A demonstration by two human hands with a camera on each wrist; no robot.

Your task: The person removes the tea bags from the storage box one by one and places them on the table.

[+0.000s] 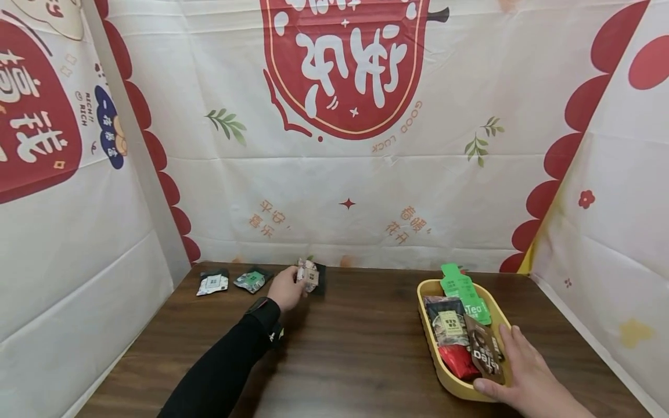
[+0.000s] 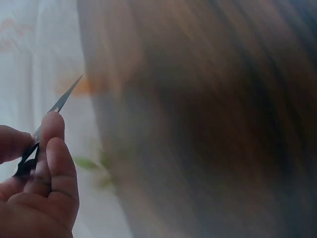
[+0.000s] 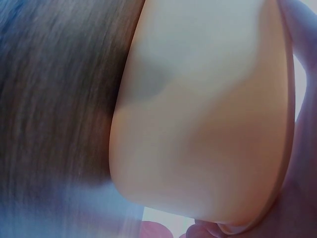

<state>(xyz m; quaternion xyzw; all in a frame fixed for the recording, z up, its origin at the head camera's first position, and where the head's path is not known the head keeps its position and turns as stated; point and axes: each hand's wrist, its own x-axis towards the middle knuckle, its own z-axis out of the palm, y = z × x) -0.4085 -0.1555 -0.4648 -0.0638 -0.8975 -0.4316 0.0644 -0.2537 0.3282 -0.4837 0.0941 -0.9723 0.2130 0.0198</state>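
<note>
My left hand (image 1: 286, 288) pinches a small packet (image 1: 309, 275) with a clear front and a beige label, near the table's back edge. A dark piece (image 1: 321, 280) shows beside that packet. In the left wrist view the packet (image 2: 67, 94) appears edge-on, dark and thin, between thumb and fingers. My right hand (image 1: 534, 371) rests with spread fingers at the front right rim of a yellow basket (image 1: 428, 342). Inside the basket lie a green packet (image 1: 462, 290), a black packet with a pale label (image 1: 450, 325), a red packet (image 1: 459, 361) and a brown packet (image 1: 483, 348).
To the left of my left hand lie a packet with a white label (image 1: 213, 283) and one with a green label (image 1: 253, 280). Everything stands on a dark wooden table (image 1: 360, 354). Printed cloth (image 1: 334, 180) hangs behind and at both sides.
</note>
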